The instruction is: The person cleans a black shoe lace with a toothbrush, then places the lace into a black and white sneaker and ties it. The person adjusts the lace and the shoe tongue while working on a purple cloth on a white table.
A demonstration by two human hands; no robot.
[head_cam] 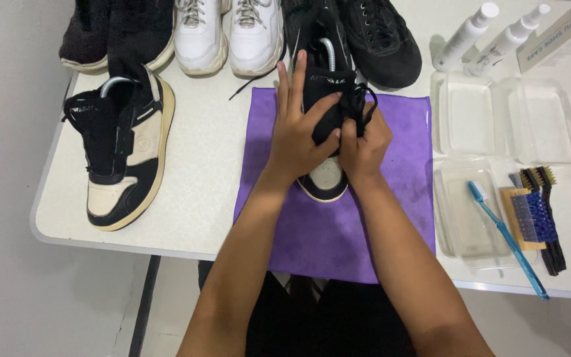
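A black shoe [328,132], toe toward the desk's near edge, is clasped by the left hand [297,135] and right hand [363,147] together.

1. Bare table [206,172] is lying open between the purple cloth [338,231] and the black-and-cream sneaker [123,155] on my left.
2. Shoes [229,33] are blocking the far edge.
3. Clear trays [497,119] and brushes [536,215] are crowding my right.
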